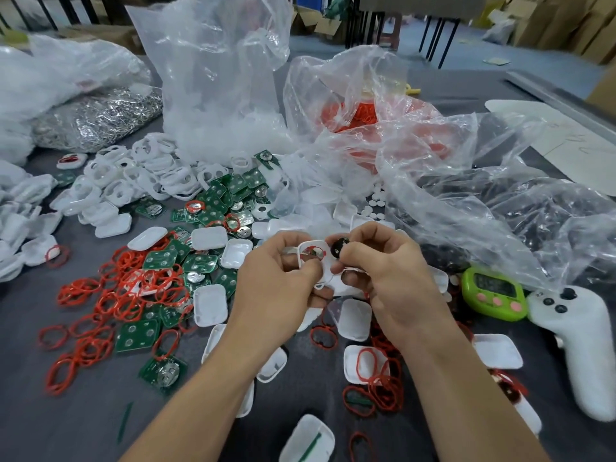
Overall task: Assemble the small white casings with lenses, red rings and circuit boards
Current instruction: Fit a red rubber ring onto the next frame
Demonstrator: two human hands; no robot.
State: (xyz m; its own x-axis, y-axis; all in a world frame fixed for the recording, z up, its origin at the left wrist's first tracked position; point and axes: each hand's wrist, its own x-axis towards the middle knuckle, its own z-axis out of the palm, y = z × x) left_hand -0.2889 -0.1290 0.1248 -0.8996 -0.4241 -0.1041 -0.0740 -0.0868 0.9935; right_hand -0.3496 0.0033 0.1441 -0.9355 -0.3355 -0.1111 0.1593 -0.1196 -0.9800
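Head view, single frame. Left hand [273,281] has its fingers curled round a small white rounded-square plastic casing [304,247], held open side up above the grey table [66,411]. A thin red ring [316,253] shows inside the casing, over something metallic. I cannot make out that part. Right hand [396,278] pinches a small black round lens [338,247] between thumb and forefinger, just beside the casing's right edge. Whether lens and casing touch I cannot tell. The lower fingers of both hands meet under the casing, and their grip there is hidden. To the left on the table lies a loose heap of red rings [130,288], mixed with green square circuit boards [136,335] and white casing shells [210,305]. A pile of white open frames [133,175] lies farther back on the left. Crumpled clear plastic bags stand behind: one holds white parts [220,128], one red rings [363,115], one silver metal pieces [96,118]. At right a green digital timer [493,293] lies just beside a white handheld controller [573,341].
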